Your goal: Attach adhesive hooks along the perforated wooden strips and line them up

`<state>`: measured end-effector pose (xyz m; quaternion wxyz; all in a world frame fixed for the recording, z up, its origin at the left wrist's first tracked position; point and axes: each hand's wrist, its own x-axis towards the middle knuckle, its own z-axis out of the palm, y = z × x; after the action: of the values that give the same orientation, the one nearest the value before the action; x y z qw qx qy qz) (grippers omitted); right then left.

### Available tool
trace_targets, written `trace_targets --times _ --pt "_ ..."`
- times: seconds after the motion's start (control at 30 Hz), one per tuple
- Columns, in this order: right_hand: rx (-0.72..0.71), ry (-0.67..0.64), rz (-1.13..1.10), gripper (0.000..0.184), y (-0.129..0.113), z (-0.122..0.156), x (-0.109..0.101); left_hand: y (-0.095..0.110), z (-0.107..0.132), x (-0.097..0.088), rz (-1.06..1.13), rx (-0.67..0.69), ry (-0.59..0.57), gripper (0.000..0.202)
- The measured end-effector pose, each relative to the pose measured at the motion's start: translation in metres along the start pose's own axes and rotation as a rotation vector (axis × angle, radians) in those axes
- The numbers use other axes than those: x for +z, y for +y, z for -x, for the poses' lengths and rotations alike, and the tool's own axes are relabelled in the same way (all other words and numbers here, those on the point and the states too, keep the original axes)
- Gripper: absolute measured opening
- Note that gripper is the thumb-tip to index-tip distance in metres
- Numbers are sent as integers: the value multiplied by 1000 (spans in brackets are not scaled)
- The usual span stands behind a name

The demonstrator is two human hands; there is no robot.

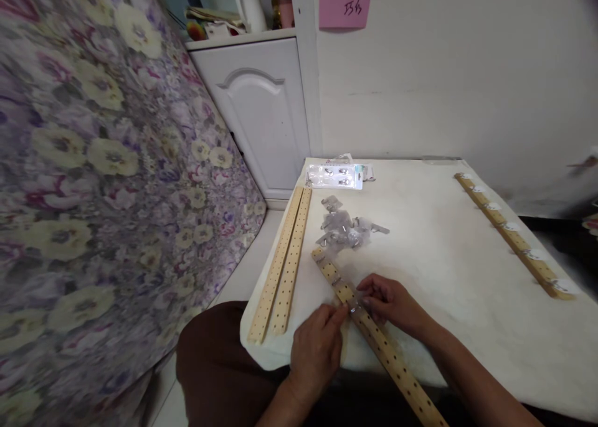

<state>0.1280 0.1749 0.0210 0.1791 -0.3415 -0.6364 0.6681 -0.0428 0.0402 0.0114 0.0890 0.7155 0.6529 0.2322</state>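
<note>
Brown cloth over the knee (215, 365) comes closest, just beside the white-covered table's (434, 228) rounded corner. Along that left edge, two pale wooden strips with drilled holes (293, 259). Left hand (317, 340), fingers curled, forefinger on the long tan perforated wooden bar (397, 368) slanting between the hands, its near end cut off by the frame. Beyond it, shiny plastic packets (343, 228), contents hard to read. Right hand (392, 299), fingers bent at the bar; whether either hand grips anything, can't tell. White tabletop stretches wide toward a clip-fitted wooden bar (514, 239) near the right edge.
</note>
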Motion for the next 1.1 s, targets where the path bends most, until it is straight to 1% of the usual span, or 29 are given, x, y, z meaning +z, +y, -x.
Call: trace_targets --times 0.17,0.33,0.53,0.73,0.93,1.1 --pt "-8 12 16 16 -2 1 1 0 0 0 0 3 1 55" --pt "-24 16 44 13 -3 1 2 0 -1 -1 -9 3 4 53" --pt "-73 78 105 13 4 -2 5 0 0 -2 -21 12 -4 54" --pt "-36 71 72 17 5 -5 6 0 1 -1 -43 0 -5 53" --pt "-3 57 36 12 -1 -6 6 0 -1 -3 -73 8 -22 48" --pt "16 53 59 11 -2 -7 6 0 -1 -2 -103 0 -30 50"
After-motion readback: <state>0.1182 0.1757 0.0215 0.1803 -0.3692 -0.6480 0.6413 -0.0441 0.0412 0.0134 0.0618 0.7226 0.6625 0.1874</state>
